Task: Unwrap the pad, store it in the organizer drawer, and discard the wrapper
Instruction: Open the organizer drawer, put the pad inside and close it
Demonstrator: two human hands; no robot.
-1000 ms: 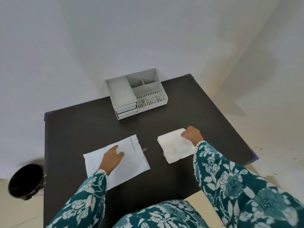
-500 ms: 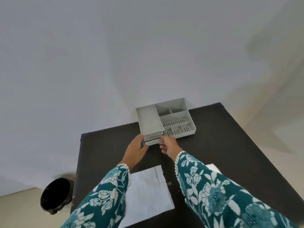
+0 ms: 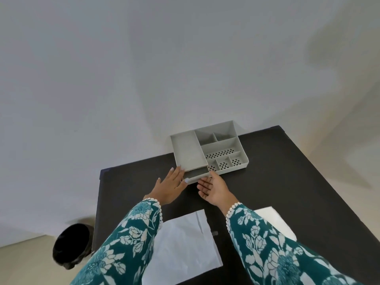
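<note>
Flanking the part-open drawer of the organizer at the worktop's far edge, both hands, left and right, open and empty, with the pad behind, near the right edge, closer to the right sleeve.

Both our arms reach forward in teal floral sleeves. Our left hand lies flat, palm down, fingers spread and stretched ahead. Our right hand is turned palm inward toward the left one, fingers loosely extended, thumb uppermost. Neither hand grips anything.
</note>
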